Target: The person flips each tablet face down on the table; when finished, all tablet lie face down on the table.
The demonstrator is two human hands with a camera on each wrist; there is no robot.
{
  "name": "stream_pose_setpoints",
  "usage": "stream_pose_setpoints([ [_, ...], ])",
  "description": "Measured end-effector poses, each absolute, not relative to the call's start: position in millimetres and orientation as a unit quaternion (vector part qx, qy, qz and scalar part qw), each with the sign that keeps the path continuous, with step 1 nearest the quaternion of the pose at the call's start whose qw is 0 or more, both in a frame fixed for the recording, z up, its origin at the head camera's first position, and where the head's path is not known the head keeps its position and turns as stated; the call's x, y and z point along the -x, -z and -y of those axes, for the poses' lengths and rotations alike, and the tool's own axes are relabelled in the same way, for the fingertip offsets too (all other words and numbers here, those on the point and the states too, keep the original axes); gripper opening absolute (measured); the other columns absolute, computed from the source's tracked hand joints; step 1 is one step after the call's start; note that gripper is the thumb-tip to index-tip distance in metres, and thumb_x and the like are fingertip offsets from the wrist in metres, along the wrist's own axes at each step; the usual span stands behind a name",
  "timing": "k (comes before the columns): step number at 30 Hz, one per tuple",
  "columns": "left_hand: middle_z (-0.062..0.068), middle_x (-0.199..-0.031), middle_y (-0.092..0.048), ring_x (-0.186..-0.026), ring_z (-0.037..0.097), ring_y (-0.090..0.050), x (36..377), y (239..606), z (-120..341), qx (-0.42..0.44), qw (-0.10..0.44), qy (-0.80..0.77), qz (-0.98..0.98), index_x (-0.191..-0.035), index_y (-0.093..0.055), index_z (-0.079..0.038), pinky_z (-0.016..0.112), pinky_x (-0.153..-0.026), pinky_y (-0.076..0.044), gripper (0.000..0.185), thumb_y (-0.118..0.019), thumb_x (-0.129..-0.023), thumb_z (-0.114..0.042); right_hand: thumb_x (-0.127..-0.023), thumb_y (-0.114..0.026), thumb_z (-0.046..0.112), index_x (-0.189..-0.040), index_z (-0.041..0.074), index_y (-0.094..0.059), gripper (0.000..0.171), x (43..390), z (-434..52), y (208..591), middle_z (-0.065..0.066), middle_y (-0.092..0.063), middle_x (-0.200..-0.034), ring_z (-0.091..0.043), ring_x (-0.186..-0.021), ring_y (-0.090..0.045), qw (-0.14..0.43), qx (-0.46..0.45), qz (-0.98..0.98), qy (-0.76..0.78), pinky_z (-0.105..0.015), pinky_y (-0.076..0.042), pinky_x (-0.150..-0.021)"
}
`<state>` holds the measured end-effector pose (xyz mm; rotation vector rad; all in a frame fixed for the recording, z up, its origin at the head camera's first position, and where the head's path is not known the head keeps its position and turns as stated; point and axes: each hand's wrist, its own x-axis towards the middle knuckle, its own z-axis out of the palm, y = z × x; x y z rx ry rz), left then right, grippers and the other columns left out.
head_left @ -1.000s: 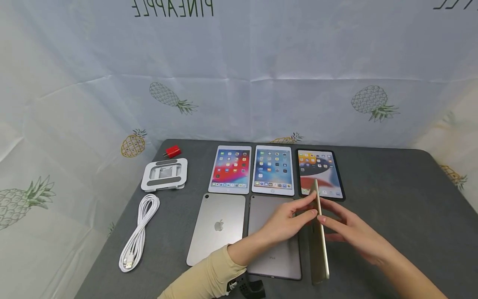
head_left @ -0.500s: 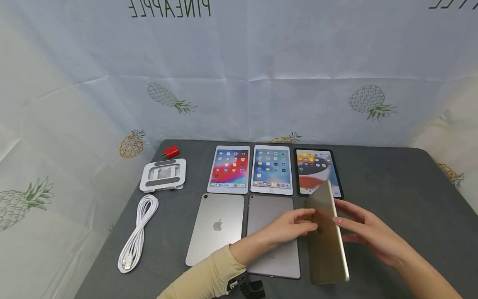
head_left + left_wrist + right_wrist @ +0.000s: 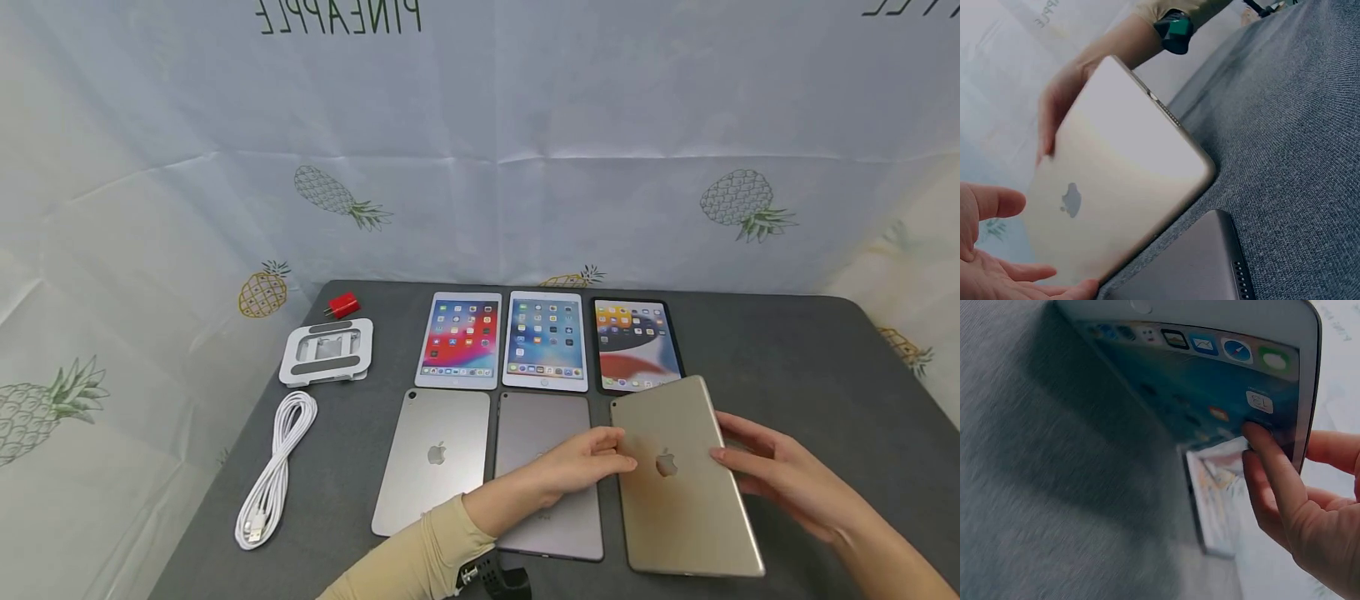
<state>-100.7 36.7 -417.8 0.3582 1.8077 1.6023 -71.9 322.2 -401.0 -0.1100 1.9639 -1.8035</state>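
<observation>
A gold tablet (image 3: 678, 500) stands tilted, its apple-logo back upward and its left long edge low by the table. My right hand (image 3: 787, 475) pinches the raised right edge, thumb on the back and fingers under the lit screen (image 3: 1210, 394). My left hand (image 3: 577, 462) is at the tablet's left edge; in the left wrist view its fingers (image 3: 1029, 272) are spread loosely, fingertips right at that edge. Beneath the left forearm lies a dark grey tablet (image 3: 555, 529), partly covered. A silver tablet (image 3: 427, 467) lies back up to its left.
Behind are two white-framed tablets (image 3: 459, 340) and a black-framed tablet (image 3: 637, 337), screens lit. A white and grey stand (image 3: 327, 350), a red plug adapter (image 3: 343, 305) and a coiled white cable (image 3: 273, 467) lie at the left. A pineapple-print curtain (image 3: 487, 208) backs the table.
The gold tablet has swung from nearly upright down to the right, baring its back. My right hand has moved right and slightly lower with its edge; the left hand has barely moved.
</observation>
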Motion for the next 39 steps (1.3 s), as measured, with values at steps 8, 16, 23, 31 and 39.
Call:
stream_pose_setpoints([
  [8, 0.013, -0.143, -0.049, -0.133, 0.023, -0.045, 101, 419, -38, -0.141, 0.330, -0.614, -0.703, -0.141, -0.046, 0.002, 0.030, -0.108, -0.036, 0.054, -0.063, -0.093, -0.016, -0.101, -0.054, 0.016, -0.149, -0.015, -0.007, 0.073, 72, -326, 409, -0.029, -0.044, -0.141, -0.003, -0.102, -0.062, 0.235, -0.018, -0.774, 0.588, -0.036, -0.056, -0.082],
  [16, 0.008, -0.141, -0.051, -0.131, 0.021, -0.046, 100, 418, -38, -0.129, 0.322, -0.607, -0.715, -0.141, -0.048, -0.003, 0.030, -0.106, -0.037, 0.054, -0.064, -0.092, -0.019, -0.097, -0.061, 0.025, -0.143, -0.020, -0.024, 0.074, 76, -325, 416, -0.034, -0.051, -0.130, -0.015, -0.097, -0.060, 0.213, -0.037, -0.862, 0.458, -0.028, -0.054, -0.073],
  [23, 0.011, -0.141, -0.050, -0.132, 0.022, -0.044, 99, 418, -36, -0.134, 0.320, -0.602, -0.719, -0.141, -0.048, -0.004, 0.032, -0.106, -0.037, 0.055, -0.064, -0.092, -0.021, -0.093, -0.066, 0.033, -0.141, -0.019, -0.030, 0.080, 75, -320, 420, -0.013, -0.063, -0.107, -0.019, -0.085, -0.057, 0.212, -0.035, -0.894, 0.393, -0.027, -0.055, -0.067],
  [31, 0.012, -0.142, -0.050, -0.133, 0.023, -0.043, 98, 416, -36, -0.143, 0.322, -0.591, -0.726, -0.142, -0.048, -0.005, 0.033, -0.105, -0.037, 0.056, -0.065, -0.091, -0.022, -0.089, -0.069, 0.041, -0.138, -0.017, -0.038, 0.082, 76, -313, 420, -0.007, -0.053, -0.092, -0.017, -0.077, -0.053, 0.173, -0.017, -0.937, 0.301, -0.026, -0.048, -0.058],
  [39, 0.014, -0.140, -0.050, -0.132, 0.024, -0.044, 97, 414, -35, -0.147, 0.323, -0.584, -0.730, -0.141, -0.050, -0.005, 0.035, -0.105, -0.038, 0.055, -0.065, -0.091, -0.023, -0.087, -0.074, 0.031, -0.126, -0.020, -0.051, 0.069, 72, -307, 425, -0.001, -0.054, -0.083, -0.014, -0.072, -0.049, 0.080, 0.050, -0.969, 0.227, -0.026, -0.038, -0.056],
])
